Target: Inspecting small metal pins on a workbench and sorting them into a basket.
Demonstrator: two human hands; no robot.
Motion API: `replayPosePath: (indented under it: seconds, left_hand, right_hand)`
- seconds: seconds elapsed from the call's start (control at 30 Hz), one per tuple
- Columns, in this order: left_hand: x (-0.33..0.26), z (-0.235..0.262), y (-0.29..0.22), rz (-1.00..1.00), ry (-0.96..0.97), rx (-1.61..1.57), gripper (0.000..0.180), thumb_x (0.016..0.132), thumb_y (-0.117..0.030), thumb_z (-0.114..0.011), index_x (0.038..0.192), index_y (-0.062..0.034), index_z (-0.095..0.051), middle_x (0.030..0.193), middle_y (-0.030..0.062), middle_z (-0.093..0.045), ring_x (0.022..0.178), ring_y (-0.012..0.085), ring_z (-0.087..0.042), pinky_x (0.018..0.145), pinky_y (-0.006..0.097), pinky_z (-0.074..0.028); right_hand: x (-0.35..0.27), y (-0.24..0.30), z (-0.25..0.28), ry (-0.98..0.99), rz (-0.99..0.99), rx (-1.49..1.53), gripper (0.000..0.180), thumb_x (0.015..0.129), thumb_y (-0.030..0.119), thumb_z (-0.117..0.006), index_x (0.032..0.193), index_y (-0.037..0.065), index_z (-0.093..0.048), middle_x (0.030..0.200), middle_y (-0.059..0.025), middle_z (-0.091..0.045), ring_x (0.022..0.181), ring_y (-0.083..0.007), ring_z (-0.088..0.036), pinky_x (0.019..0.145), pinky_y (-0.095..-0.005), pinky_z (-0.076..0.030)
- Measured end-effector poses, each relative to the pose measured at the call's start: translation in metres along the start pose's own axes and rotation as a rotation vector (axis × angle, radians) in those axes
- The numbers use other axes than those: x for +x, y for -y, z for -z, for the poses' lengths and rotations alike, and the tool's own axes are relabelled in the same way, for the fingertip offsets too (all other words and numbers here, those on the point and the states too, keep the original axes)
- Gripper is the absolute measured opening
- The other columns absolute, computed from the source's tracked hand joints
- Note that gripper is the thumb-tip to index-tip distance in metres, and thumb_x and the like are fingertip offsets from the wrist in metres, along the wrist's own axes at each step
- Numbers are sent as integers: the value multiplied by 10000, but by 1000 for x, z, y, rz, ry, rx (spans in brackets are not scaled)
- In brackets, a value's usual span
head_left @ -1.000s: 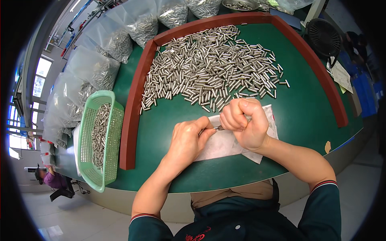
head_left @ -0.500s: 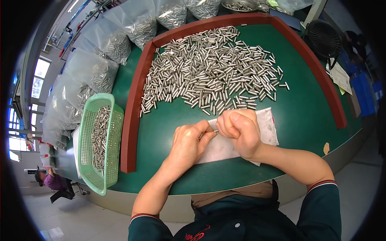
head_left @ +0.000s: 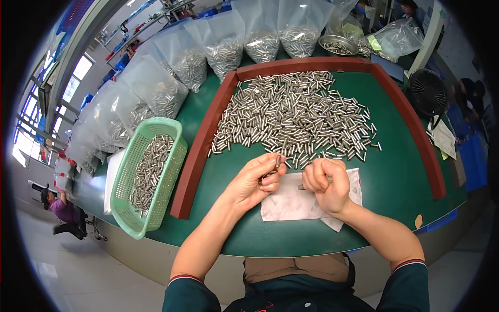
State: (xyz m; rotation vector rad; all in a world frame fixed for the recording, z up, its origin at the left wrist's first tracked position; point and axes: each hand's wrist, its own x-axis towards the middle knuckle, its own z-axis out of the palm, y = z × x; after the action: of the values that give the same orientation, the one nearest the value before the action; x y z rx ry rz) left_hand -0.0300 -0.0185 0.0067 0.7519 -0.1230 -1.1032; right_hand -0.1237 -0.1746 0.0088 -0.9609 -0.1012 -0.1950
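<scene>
My left hand pinches a short metal pin between thumb and fingers, held upright. More metal shows under its curled fingers, but how many pins lie there I cannot tell. Beside it, my right hand is closed in a fist, and the end of a metal pin pokes out on its left side. A stained white cloth lies on the green table under both hands. Just beyond them spreads a wide heap of loose metal pins.
Dark red rails border the heap on three sides. A green mesh basket of pins stands left, with clear bags of pins behind. At the back sit a metal bowl and black fan. A person sits far left.
My hands have moved apart, the left turning palm up with a pin showing at its fingertips. The view has shifted, so the table sits lower and more bags show.
</scene>
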Motion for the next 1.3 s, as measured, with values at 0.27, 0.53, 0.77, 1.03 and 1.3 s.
replayPosePath:
  seconds: [0.27, 0.53, 0.77, 1.03, 1.3]
  left_hand:
    - [-10, -2, -13, -91, -162, -102, 278, 914, -292, -413, 988, -32, -482, 698, 6, -415, 508, 62, -299, 446, 191, -267]
    - [-82, 16, -99, -1234, -1488, 1519, 148, 835, -111, -495, 921, 1, -542, 942, 161, -537, 836, 312, -528, 727, 455, -402]
    - [-57, 28, -78, -1104, -1331, 2009, 335, 727, -176, -618, 1030, -61, -532, 1138, 149, -451, 1137, 311, -373, 939, 501, -215]
    - [-12, 20, -29, -971, -724, 1918, 114, 655, -44, -658, 726, -62, -571, 691, 38, -516, 720, 216, -488, 652, 334, -330]
    - [9, 16, -16, -974, -368, 1893, 101, 657, -13, -637, 745, -51, -602, 719, 47, -502, 738, 222, -480, 670, 334, -364]
  right_hand:
    - [1, -1, -1, -13, -1, 74, 345, 816, 169, -328, 487, 87, -264, 430, -4, -250, 401, -94, -188, 406, -256, -169]
    - [1, -7, -1, -20, 16, 40, 370, 828, 222, -337, 484, 100, -277, 410, 6, -252, 381, -91, -179, 394, -258, -169]
    - [0, -4, -5, -10, 33, 43, 371, 835, 213, -325, 483, 104, -275, 404, 9, -249, 376, -92, -181, 394, -258, -175]
    - [3, -5, -6, -12, 9, 69, 346, 817, 178, -326, 486, 95, -273, 423, -1, -258, 396, -95, -194, 407, -257, -186]
    - [1, -2, 1, 3, 4, 11, 357, 828, 194, -317, 490, 88, -272, 428, -10, -267, 411, -99, -211, 412, -257, -197]
